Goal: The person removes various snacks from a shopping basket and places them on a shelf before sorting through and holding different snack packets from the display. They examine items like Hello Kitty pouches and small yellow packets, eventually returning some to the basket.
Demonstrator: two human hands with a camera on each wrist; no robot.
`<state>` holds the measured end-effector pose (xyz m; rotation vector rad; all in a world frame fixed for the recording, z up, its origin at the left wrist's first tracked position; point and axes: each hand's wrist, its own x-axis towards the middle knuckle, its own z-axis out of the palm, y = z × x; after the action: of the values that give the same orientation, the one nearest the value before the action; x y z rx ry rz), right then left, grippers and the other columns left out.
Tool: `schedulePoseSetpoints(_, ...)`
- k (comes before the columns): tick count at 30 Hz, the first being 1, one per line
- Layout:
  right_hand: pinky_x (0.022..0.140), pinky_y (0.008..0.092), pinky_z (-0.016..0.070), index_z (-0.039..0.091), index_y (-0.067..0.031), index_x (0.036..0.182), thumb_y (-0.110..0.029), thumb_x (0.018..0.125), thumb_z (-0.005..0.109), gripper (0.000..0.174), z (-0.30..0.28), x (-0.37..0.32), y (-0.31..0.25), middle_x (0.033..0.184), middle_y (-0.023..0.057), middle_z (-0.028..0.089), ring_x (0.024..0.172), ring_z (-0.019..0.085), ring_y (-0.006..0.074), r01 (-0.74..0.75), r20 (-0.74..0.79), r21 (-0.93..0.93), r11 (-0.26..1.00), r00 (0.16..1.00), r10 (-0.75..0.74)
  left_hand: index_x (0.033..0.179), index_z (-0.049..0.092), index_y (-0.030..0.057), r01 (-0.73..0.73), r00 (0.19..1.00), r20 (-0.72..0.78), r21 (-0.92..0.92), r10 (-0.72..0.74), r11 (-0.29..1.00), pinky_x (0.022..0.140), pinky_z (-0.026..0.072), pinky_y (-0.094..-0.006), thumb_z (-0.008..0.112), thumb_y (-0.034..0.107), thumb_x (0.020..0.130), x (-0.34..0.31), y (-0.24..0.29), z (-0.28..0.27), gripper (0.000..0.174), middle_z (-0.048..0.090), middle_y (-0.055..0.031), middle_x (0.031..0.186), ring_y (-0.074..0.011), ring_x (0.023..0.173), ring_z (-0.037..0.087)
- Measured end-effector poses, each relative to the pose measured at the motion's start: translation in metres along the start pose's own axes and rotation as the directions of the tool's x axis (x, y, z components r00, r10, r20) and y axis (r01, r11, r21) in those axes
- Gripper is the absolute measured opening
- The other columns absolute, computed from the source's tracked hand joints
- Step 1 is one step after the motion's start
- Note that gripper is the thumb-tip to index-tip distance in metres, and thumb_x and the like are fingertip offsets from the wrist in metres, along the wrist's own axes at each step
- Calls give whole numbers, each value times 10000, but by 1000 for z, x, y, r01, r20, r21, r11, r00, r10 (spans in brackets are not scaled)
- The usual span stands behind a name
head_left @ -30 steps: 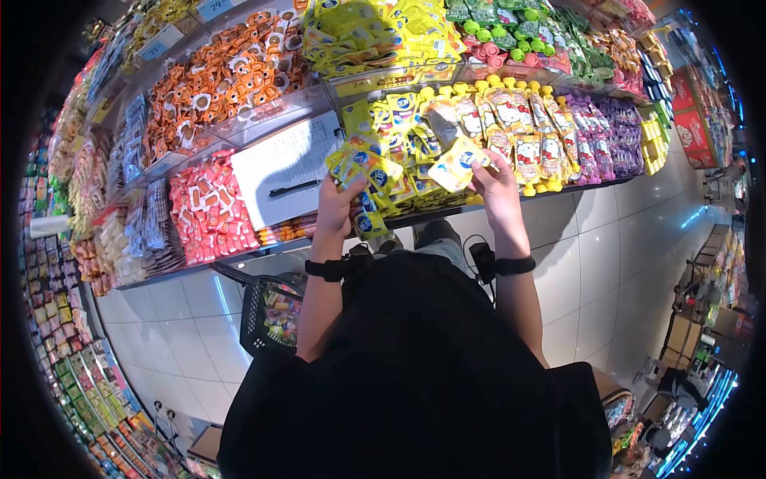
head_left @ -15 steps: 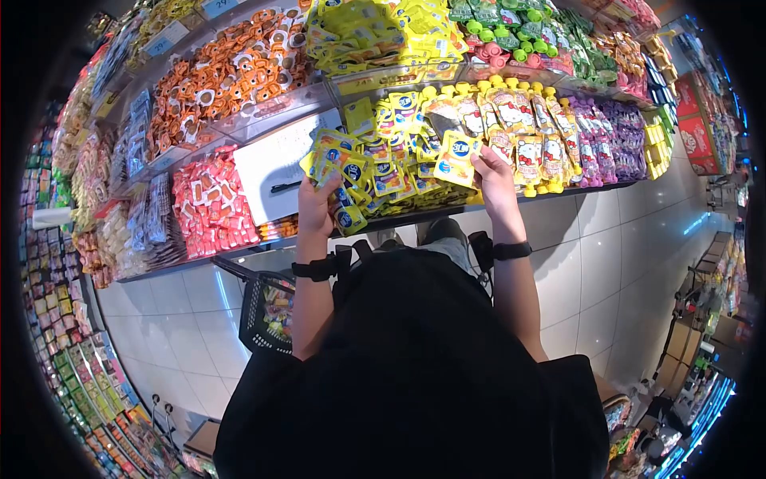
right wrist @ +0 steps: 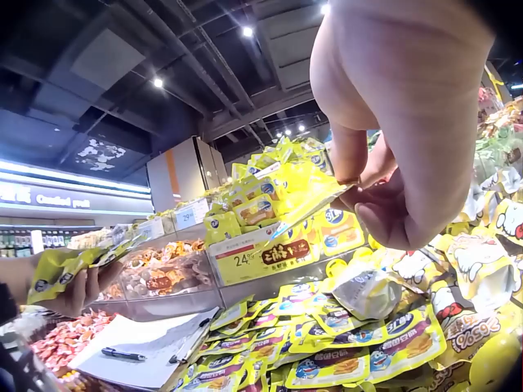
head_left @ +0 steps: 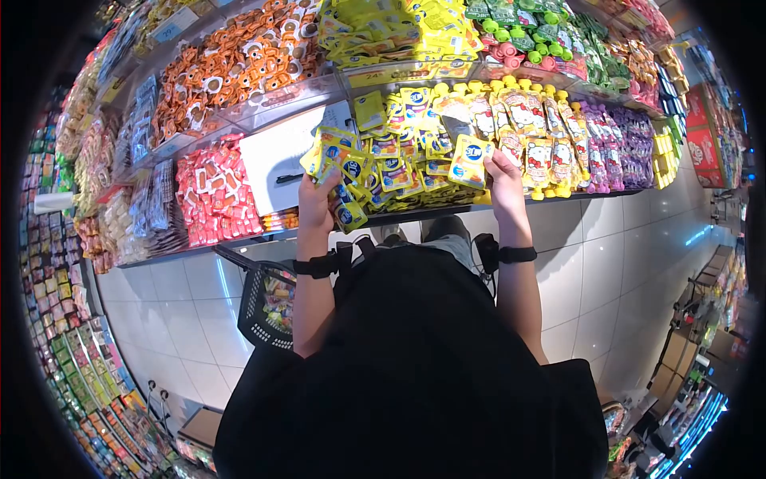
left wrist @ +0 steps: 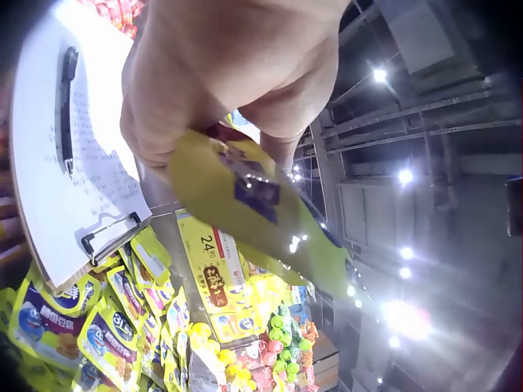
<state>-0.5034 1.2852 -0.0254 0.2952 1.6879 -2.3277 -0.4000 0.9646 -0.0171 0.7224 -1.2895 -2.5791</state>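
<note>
My left hand [head_left: 317, 206] holds a fanned bunch of yellow snack packets [head_left: 351, 169] over the display, beside a clipboard with written paper [head_left: 257, 164]. Seen close in the left wrist view, the foil of one packet [left wrist: 237, 192] bends away below the fingers. Between thumb and fingers, my right hand [head_left: 508, 190] pinches a single yellow-and-white packet [head_left: 471, 161] by its right edge, front turned up towards the head camera. Beneath and between both hands lies a pile of similar yellow packets [head_left: 399, 172].
A black pen [right wrist: 122, 354] lies on the paper. Pink packets [head_left: 209, 191] fill the section at left; pouches with yellow caps [head_left: 538, 156] stand at right. Behind rises a clear bin wall with a yellow price card [right wrist: 265, 257]. A black basket [head_left: 257, 315] holding packets stands below the display's edge.
My left hand has moved left with its bunch, away from the right hand and over the clipboard's edge. The packet in my right hand has turned from tilted to nearly upright.
</note>
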Motion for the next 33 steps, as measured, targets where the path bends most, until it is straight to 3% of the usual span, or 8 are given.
schedulePoseSetpoints(3,838,245,433,574,39,1082,-42,896,527,208,-7,-1,2,1016,72,637,927,575,118,3,-51,-30,1000,999,-5,1175,468,18,11,1000,-26,16,-10,1000,773,539,-323,662,28,814,2,-1,-3,409,613,-95,1055,-186,899,635)
schedulePoseSetpoints(6,796,243,480,568,6,1102,-53,911,519,205,-8,-6,-3,1014,65,639,893,609,119,-13,-31,-37,999,999,12,1178,461,20,11,999,-42,25,-10,1000,747,551,-327,642,37,828,4,-3,-3,395,606,-91,1051,-190,890,636)
schedulePoseSetpoints(9,825,242,442,576,34,1085,-56,897,538,212,-8,-5,-4,1014,75,639,909,585,116,-36,-46,-9,999,998,35,1183,453,21,13,999,-41,19,-12,1000,726,560,-330,622,44,841,4,-3,-1,382,600,-88,1049,-194,889,636)
schedulePoseSetpoints(17,728,215,446,577,10,1086,-96,905,544,212,-10,0,-4,956,42,642,842,585,90,-76,-38,-53,996,996,74,1194,451,26,19,999,-27,11,-18,1000,759,547,-329,624,46,844,6,-5,-2,391,596,-82,1071,-187,924,622)
schedulePoseSetpoints(20,805,257,473,556,10,1103,-83,924,512,206,-10,4,-2,1021,78,636,888,605,121,-83,-40,-82,993,996,80,1202,449,24,24,1000,-21,21,-23,1000,759,547,-326,625,53,844,7,-2,-2,400,597,-84,1071,-183,917,623)
schedulePoseSetpoints(33,761,256,483,577,-19,1084,-109,925,519,192,0,-2,-10,984,61,649,849,613,112,-92,-65,-45,995,994,89,1186,467,23,37,999,2,0,-37,999,732,555,-305,640,37,831,14,-2,-2,396,613,-91,1059,-183,897,639)
